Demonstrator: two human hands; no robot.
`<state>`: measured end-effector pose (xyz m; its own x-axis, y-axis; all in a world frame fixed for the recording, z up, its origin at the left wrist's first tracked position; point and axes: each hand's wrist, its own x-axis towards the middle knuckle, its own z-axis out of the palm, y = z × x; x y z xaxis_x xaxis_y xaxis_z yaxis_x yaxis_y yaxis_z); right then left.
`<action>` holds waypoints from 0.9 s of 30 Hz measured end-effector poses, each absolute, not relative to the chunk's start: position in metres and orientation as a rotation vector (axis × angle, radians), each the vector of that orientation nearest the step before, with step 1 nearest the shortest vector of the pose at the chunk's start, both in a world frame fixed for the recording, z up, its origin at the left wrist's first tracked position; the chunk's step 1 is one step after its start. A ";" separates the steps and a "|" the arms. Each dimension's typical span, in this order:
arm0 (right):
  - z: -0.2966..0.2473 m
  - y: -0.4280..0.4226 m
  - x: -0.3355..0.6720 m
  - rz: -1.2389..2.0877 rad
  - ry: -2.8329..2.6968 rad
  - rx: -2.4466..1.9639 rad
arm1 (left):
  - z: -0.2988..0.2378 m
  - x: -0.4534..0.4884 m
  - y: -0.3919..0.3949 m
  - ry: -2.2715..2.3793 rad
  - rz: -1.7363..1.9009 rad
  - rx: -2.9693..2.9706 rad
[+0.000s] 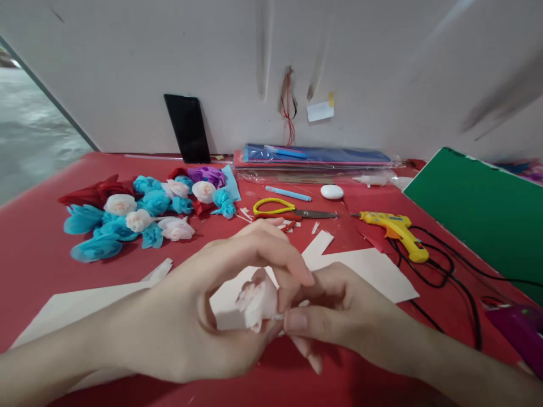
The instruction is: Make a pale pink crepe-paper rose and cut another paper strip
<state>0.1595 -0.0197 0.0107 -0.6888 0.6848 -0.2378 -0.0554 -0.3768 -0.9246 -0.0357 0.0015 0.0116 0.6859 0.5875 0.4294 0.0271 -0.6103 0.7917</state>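
Observation:
A pale pink paper flower (259,299) is held between my two hands, low in the middle of the view. My left hand (229,299) curls around it, thumb below and fingers arched over the top, the tips at the flower's base. My right hand (339,316) pinches the twisted base of the same flower between thumb and fingers. Under the hands lie sheets of pale pink paper (369,271) on the red table (220,390). Just beyond are scissors (292,212) with yellow and red handles, among small paper scraps.
Blue, pale pink, red and purple paper flowers (153,202) lie heaped at left. On the right are a yellow glue gun (399,229) with a looping black cord and a green board (475,220). A blue pen (288,194), white oval case (332,192), wrapped paper sheets (348,155) and leaning phone (188,129) stand behind.

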 end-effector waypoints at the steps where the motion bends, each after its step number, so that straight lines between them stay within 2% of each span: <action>1: 0.009 -0.019 0.160 2.121 -1.369 -0.866 | 0.012 -0.036 0.001 0.462 0.883 2.106; 10: -0.001 -0.017 0.162 2.221 -1.143 -0.831 | 0.013 -0.038 0.003 0.487 0.860 2.290; 16: 0.003 -0.015 0.162 2.042 -1.286 -0.928 | 0.021 -0.037 0.006 0.534 0.879 2.475; 18: 0.005 -0.014 0.164 1.767 -1.487 -0.959 | 0.021 -0.038 0.006 0.551 0.883 2.454; 23: 0.006 -0.010 0.167 0.601 -2.009 -0.732 | 0.018 -0.038 0.007 0.691 1.140 2.344; 27: 0.008 -0.016 0.167 -0.029 -2.156 -0.691 | 0.022 -0.037 0.010 0.706 1.210 2.391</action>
<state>0.1667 -0.0158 0.0079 -0.4864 0.4662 0.7390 0.4861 0.8472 -0.2145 -0.0366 0.0099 0.0219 0.5062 0.5830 0.6355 0.2670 -0.8066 0.5273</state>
